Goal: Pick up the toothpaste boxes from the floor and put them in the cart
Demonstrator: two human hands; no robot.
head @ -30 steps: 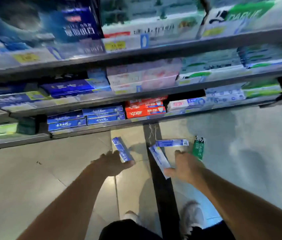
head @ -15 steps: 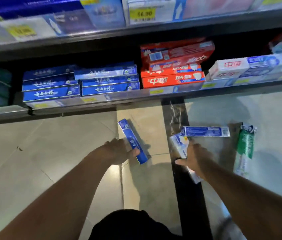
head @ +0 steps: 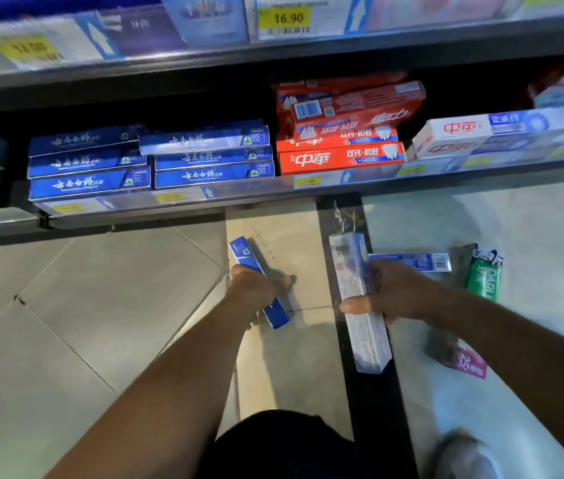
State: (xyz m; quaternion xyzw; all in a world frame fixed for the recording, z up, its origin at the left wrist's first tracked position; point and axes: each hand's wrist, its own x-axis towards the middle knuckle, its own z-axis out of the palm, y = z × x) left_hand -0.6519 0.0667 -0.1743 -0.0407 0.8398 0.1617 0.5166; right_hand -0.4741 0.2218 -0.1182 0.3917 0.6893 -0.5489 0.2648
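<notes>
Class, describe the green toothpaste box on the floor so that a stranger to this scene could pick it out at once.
Start at the bottom shelf of the store rack and look down to the pale floor tiles on the right. Beyond the right hand lies the green toothpaste box, untouched. The other loose boxes are blue or whitish; it alone is green.

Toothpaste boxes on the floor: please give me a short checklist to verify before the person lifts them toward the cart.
1. Left hand grips the dark blue box: ok.
2. Right hand grips the pale blue box: ok.
3. Floor has no boxes left: not ok; a blue box and the green Darlie box remain.
4. Cart in view: not ok.
5. Held boxes undamaged: cannot tell.
</notes>
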